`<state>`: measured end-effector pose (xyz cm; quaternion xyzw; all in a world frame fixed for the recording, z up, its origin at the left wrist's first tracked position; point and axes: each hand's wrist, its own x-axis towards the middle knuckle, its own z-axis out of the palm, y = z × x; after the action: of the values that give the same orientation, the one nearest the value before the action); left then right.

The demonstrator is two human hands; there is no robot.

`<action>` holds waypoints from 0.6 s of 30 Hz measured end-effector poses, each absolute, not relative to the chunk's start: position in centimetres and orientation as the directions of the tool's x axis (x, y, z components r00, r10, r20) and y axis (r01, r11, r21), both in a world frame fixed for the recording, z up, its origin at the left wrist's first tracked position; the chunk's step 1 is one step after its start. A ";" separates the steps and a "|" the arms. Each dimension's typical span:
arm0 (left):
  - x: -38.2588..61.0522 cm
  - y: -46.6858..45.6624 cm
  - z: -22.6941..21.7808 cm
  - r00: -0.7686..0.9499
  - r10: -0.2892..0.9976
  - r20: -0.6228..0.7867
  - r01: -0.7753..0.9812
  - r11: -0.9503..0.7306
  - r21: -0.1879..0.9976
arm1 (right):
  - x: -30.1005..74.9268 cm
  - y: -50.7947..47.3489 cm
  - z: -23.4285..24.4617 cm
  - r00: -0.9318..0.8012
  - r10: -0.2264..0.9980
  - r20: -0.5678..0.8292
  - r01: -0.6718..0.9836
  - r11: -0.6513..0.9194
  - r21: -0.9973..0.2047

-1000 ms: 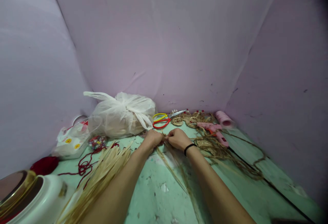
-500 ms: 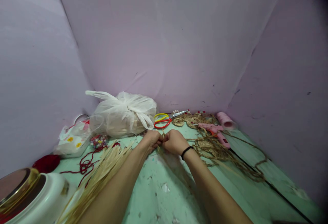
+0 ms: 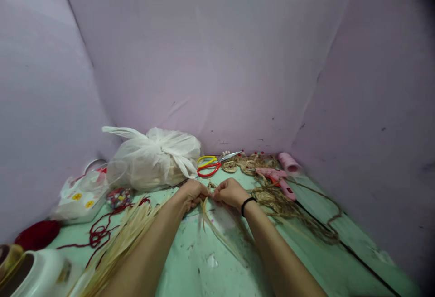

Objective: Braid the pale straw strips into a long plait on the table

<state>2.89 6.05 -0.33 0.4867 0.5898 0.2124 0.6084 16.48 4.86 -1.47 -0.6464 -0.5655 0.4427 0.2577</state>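
Note:
Both of my hands meet near the middle of the table, fingers pinched close together. My left hand (image 3: 193, 194) grips a pale straw-like fibre strand (image 3: 222, 236), whose loose ends trail down toward me. Closed at the fingertips beside it, my right hand (image 3: 231, 193), with a black band at the wrist, pinches the same strand. Just beyond the fingertips shows a small braided piece (image 3: 211, 184), partly hidden by the hands. Along my left forearm lies a bundle of pale fibre strips (image 3: 127, 231).
Scissors (image 3: 214, 166) with red and yellow handles lie behind my hands, beside a tied white plastic bag (image 3: 156, 156). On the right are a pink glue gun (image 3: 277, 177), brown twine (image 3: 299, 217) and a pink thread spool (image 3: 288, 163). Red yarn (image 3: 98, 233) and a white jar (image 3: 41, 270) sit left.
The view has shifted slightly, so things sit further left and lower. My hands have drawn slightly apart, and the trailing strand ends show more plainly below them.

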 end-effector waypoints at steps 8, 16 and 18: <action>3.1 6.0 -0.7 0.208 0.871 -0.446 0.340 0.363 0.868 | 15.5 4.5 -0.8 -0.037 0.939 -0.341 0.254 -0.321 -0.912; 3.1 5.7 -0.1 0.218 0.898 -0.382 0.471 0.246 0.847 | 15.0 5.0 -1.8 0.056 0.950 -0.307 0.298 -0.309 -0.903; 3.0 5.8 0.4 0.166 0.928 -0.333 0.592 0.176 0.786 | 15.0 4.9 -1.6 0.056 0.952 -0.300 0.274 -0.303 -0.913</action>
<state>3.05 5.80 0.38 0.6146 0.6185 0.1851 0.4533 14.97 4.89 -1.64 -0.6399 -0.4792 0.4921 0.3445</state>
